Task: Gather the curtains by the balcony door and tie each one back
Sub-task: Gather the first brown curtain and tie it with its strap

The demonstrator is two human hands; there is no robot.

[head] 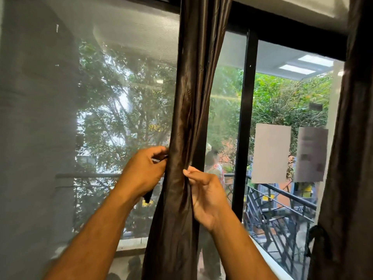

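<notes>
A dark brown satin curtain (187, 118) hangs bunched into a narrow column in the middle of the view. My left hand (143, 174) is at its left edge, pinching a dark tie strap (148, 196) whose end dangles below the palm. My right hand (205, 195) grips the curtain's right edge, thumb on the front folds. A second brown curtain (351, 158) hangs at the far right, with a dark tie (316, 239) looped at its left side.
Behind the curtain is a sliding balcony door with a black frame (245, 118) and a mesh screen (101, 98) on the left. Two blurred sheets (271, 152) stick on the right pane. Outside are a balcony railing (282, 199) and trees.
</notes>
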